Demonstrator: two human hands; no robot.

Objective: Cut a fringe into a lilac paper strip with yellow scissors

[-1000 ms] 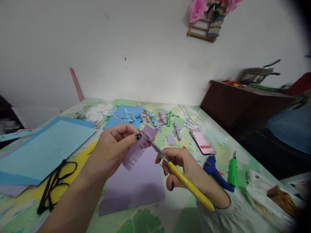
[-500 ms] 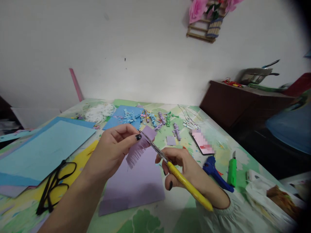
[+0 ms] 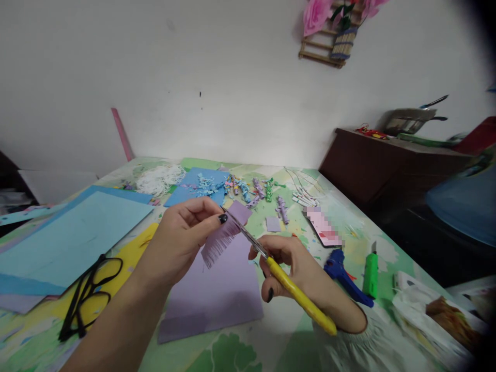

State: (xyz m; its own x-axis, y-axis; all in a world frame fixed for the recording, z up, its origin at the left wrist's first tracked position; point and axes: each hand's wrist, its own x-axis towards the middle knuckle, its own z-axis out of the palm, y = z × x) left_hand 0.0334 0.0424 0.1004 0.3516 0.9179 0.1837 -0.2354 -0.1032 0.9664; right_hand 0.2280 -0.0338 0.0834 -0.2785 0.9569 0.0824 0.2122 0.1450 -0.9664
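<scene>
A small purple paper strip [image 3: 222, 239], its lower edge cut into a fringe, is pinched between the thumb and fingers of my left hand [image 3: 191, 227]. My right hand [image 3: 289, 266] grips scissors with yellow handles [image 3: 300, 294]. Their metal blades lie across the strip, near my left thumb; the tips are partly hidden by the paper and fingers. Beneath both hands lies a larger purple sheet [image 3: 217, 305] on the patterned table cover. A small purple square [image 3: 273, 223] rests just beyond.
Black glasses [image 3: 87, 299] and light blue sheets [image 3: 77, 232] are on the left. Farther back are a blue sheet [image 3: 180, 194] with shreds and several rolled paper pieces. A phone [image 3: 323, 227], blue glue gun [image 3: 344, 276] and green cutter [image 3: 371, 274] lie right.
The scissors have shifted very slightly, and my right thumb has moved a little to the left. Both hands keep their hold.
</scene>
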